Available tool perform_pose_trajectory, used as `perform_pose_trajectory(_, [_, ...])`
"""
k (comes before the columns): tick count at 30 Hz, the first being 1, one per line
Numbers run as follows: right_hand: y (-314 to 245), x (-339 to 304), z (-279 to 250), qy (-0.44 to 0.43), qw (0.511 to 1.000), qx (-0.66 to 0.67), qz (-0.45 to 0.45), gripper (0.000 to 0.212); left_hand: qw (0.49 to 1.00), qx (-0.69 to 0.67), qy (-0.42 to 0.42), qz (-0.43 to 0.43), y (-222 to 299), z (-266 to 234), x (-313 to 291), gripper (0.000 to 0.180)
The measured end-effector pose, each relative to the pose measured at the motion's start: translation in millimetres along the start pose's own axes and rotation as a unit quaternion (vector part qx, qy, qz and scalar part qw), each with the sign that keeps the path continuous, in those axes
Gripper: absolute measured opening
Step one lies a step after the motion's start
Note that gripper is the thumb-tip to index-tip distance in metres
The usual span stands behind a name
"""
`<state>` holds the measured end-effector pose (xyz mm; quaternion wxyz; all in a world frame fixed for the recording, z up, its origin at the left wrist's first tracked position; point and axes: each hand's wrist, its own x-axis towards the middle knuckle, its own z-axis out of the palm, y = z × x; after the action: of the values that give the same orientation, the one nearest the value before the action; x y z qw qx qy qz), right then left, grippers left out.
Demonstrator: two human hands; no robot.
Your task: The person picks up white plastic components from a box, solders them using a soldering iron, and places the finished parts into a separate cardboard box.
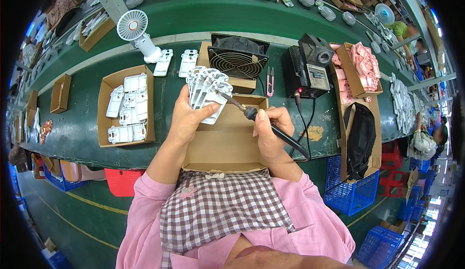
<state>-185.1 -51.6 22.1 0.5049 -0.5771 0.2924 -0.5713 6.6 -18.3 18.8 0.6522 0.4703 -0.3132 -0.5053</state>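
My left hand (189, 116) is closed round a fanned stack of white plastic housings (209, 87), thumb across the front one. In my right hand (273, 131) is a soldering iron (279, 132) with a black handle, held like a pen. Its metal tip points left and meets, or comes very near, the upper part of the front housing; which of the two I cannot tell. Beneath both hands lies an open cardboard box (225, 165). Behind it to the right is a black soldering station (310, 68) with a red light and a cable.
A box of white housings (102, 123) stands left, two loose white housings (188, 61) behind. A white handheld fan (133, 25) stands near a black fume fan (237, 58). Pink-handled snips (270, 82) lie beside it. Pink parts (363, 65) and a black pouch (359, 138) are right.
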Motion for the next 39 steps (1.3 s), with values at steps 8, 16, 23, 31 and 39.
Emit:
perform_pose_trajectory(8, [1.5,-8.8,-6.2,0.024,0.990,0.130,-0.041,0.012,0.991,-0.104,-0.052,-0.066,-0.7,-8.5,0.0,0.060])
perform_pose_trajectory(16, [3.8,-8.6,-8.8,0.006,0.988,0.137,-0.065,0.013,0.953,-0.246,-0.102,-0.144,2.9,-11.1,-1.5,0.052])
perform_pose_trajectory(23, [2.4,-7.0,-8.6,-0.005,0.995,0.090,-0.051,0.013,0.963,-0.217,-0.104,-0.125,0.6,-9.9,-0.4,0.048])
perform_pose_trajectory(31, [1.4,-5.9,-6.1,0.000,0.996,0.084,-0.043,0.013,0.978,-0.167,-0.029,-0.125,4.8,0.7,-0.8,0.039])
perform_pose_trajectory(39, [-0.6,-3.8,-2.4,0.004,0.999,0.027,-0.021,0.012,0.999,0.041,0.017,-0.023,5.4,6.9,-5.2,0.036])
